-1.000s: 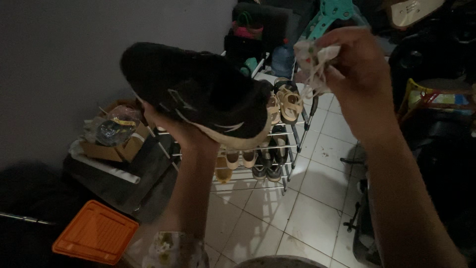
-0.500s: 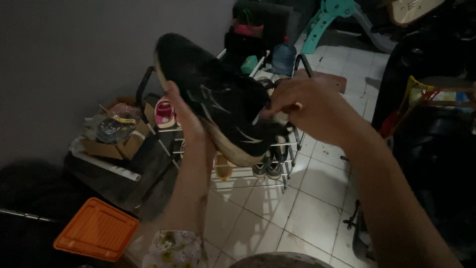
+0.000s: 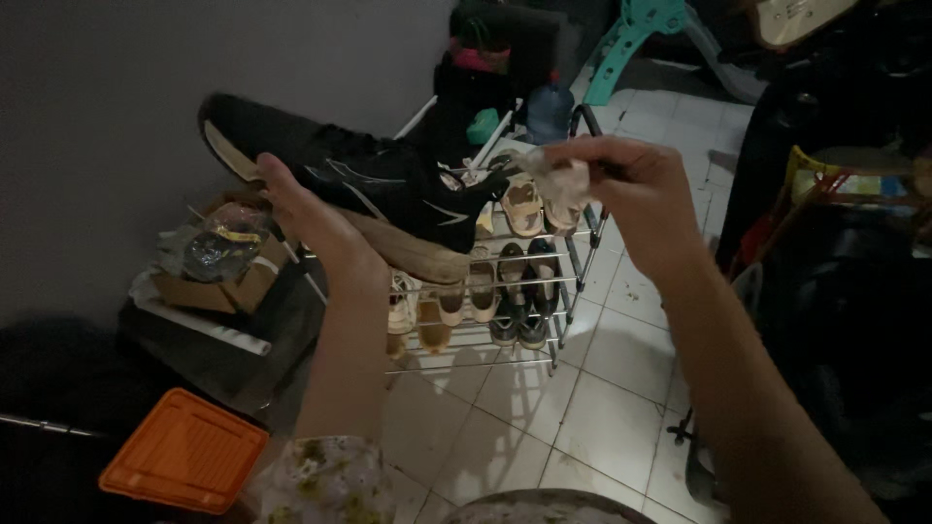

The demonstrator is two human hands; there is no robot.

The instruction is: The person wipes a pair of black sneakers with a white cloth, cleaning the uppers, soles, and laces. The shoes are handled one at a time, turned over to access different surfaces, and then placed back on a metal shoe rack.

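The left hand (image 3: 316,228) clasps a black low-top sneaker with a tan sole (image 3: 359,184) from beneath, raised above the tiled floor. The right hand (image 3: 641,189) pinches a crumpled pale cloth (image 3: 563,180) just beside its toe, so wiping looks unfinished; behind stands the wire shoe rack (image 3: 573,281).

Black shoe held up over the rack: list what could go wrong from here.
1. The left hand grips the black shoe only from beneath the sole; if that grip slips, it may drop onto the shoe rack and knock off the small sandals.
2. The right hand pinches a crumpled cloth loosely; it could fall to the tiled floor.
3. The dim light may hide dirt.
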